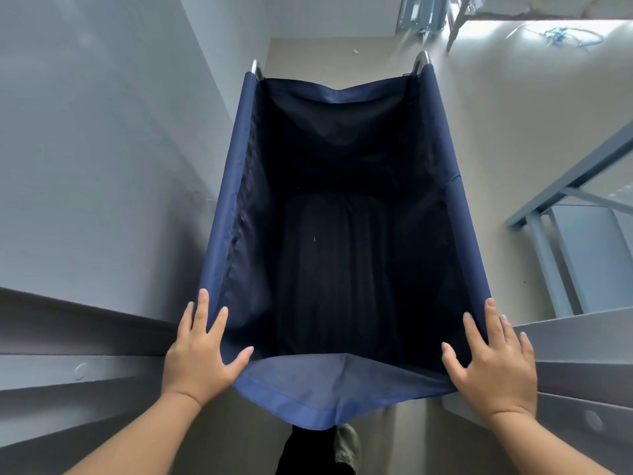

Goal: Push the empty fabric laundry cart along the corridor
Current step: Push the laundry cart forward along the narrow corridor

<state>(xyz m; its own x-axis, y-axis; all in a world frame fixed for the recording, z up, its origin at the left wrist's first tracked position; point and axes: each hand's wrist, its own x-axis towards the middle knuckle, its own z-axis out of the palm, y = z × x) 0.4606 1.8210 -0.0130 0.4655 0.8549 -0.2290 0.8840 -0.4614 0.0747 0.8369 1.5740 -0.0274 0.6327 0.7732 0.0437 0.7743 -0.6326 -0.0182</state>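
Note:
A navy blue fabric laundry cart [226, 207] fills the middle of the head view, its dark inside holding nothing. Two metal frame ends [422, 61] stick up at its far corners. My left hand [202, 351] lies flat on the near left corner of the fabric rim, fingers spread, thumb over the inner edge. My right hand [493, 358] rests the same way on the near right corner. Neither hand curls around the rim. The near fabric flap [329, 389] sags toward me.
A grey wall [102, 149] runs close along the cart's left side. Grey door-frame ledges [68, 354] stand at both near sides. A blue-grey metal frame [561, 207] is at the right. Beige floor [496, 114] stretches ahead, with blue cords [561, 34] lying far right.

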